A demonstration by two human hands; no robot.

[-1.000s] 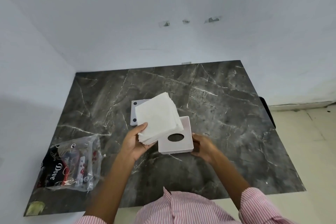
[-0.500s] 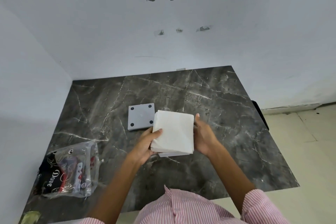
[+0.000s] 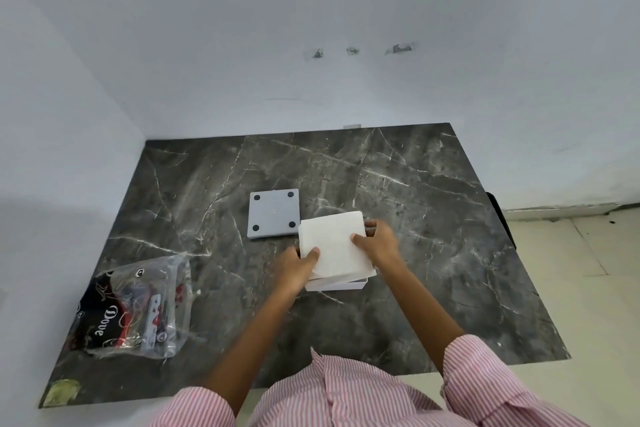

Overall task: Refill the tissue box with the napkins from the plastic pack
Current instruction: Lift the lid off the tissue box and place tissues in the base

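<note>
A stack of white napkins (image 3: 334, 244) lies flat on top of the white tissue box (image 3: 337, 285), of which only the near edge shows beneath. My left hand (image 3: 298, 265) grips the stack's near left corner with the thumb on top. My right hand (image 3: 375, 243) holds the right side, fingers pressed on the napkins. The box's grey base plate (image 3: 273, 213), with dark round feet at its corners, lies upside down just behind and to the left. The plastic pack (image 3: 135, 308) lies crumpled at the table's near left.
All of this rests on a dark marble tabletop (image 3: 433, 218) set into a corner of white walls. A yellowish scrap (image 3: 64, 390) lies at the near left corner. Pale floor tiles (image 3: 585, 288) show past the right edge.
The napkin stack, held tilted in my left hand a second ago, has come down flat over the box. My right hand has moved from the box's side onto the napkins.
</note>
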